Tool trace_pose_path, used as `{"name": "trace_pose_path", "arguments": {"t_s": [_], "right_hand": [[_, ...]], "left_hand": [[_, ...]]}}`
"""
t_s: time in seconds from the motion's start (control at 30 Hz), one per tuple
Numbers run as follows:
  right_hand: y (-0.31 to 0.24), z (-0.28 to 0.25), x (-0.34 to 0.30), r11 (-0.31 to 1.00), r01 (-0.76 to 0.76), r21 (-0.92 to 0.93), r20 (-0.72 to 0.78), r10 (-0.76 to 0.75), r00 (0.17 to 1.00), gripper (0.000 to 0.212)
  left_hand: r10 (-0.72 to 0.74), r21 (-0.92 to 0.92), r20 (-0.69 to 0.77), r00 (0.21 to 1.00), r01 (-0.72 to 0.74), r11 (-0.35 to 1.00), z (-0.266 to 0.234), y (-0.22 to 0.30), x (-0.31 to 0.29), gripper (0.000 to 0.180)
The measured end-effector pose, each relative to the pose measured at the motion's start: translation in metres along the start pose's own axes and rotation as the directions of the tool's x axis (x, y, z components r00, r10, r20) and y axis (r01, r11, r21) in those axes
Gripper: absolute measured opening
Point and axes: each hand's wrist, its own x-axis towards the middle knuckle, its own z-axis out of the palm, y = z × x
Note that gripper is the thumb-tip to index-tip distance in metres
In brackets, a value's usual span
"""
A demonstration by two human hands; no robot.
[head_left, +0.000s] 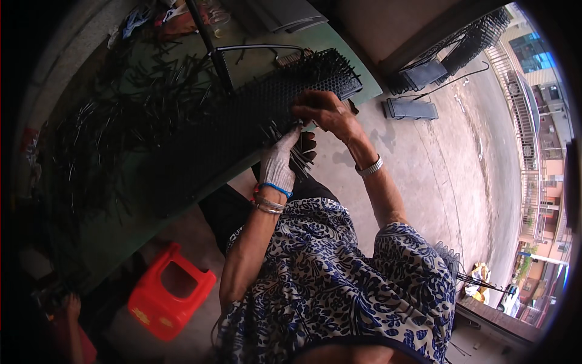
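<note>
My left hand, in a whitish knit glove, is closed around a bundle of thin black strips. Their ends stick out on both sides of the glove. Just beyond it, my bare right hand has its fingers bent together at the near edge of a long black panel with many small holes. Whatever those fingers pinch is too small to make out. Black strips stand up like bristles at the panel's far right end. The panel lies slantwise on a green table.
Loose black strips are heaped over the table's left side. A black metal frame rises behind the panel. A red plastic stool stands on the floor. Another person's hand shows at lower left. Dark trays lie at right.
</note>
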Motion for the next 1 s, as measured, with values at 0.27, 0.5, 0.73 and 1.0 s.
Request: {"name": "trace_pose_path", "arguments": {"t_s": [0.27, 0.5, 0.73, 1.0], "right_hand": [[0.005, 0.0, -0.001, 0.999, 0.035, 0.016, 0.04, -0.035, 0.999, 0.022], [0.003, -0.004, -0.003, 0.986, 0.043, 0.16, 0.102, -0.059, 0.993, 0.025], [-0.007, -0.006, -0.004, 0.986, -0.075, 0.152, 0.032, 0.071, 0.997, 0.019], [-0.015, -0.011, -0.006, 0.988, -0.098, 0.116, 0.067, 0.091, 0.994, 0.017]], "left_hand": [[-0.057, 0.037, 0.082, 0.995, 0.054, 0.998, -0.005, 0.001, 0.002, 0.024], [0.073, 0.049, -0.008, 0.997, -0.072, 0.996, -0.003, 0.003, -0.004, 0.024], [0.156, 0.227, -0.036, 0.987, -0.144, 0.963, -0.003, 0.003, -0.008, 0.025], [0.16, 0.257, -0.027, 0.987, -0.148, 0.955, 0.002, 0.004, -0.012, 0.024]]}}
